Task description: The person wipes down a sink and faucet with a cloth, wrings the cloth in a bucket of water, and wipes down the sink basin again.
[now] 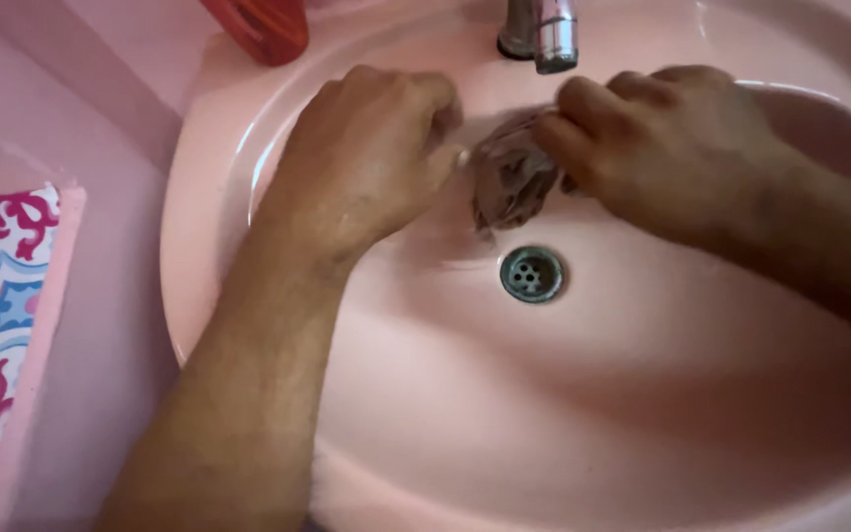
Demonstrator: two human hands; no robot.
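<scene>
Currently both hands, left hand and right hand, are gripping, wringing a crumpled brownish wet cloth under the chrome tap over the pink ceramic basin; rinsing looks midway.

left hand bare, no ring | right hand bare | forearms hairy, unsleeved

Soft, dim pinkish indoor light, slight blur.
Glare streaks on sink rim; forearm shadows in basin; edges soft, mildly warped.
</scene>
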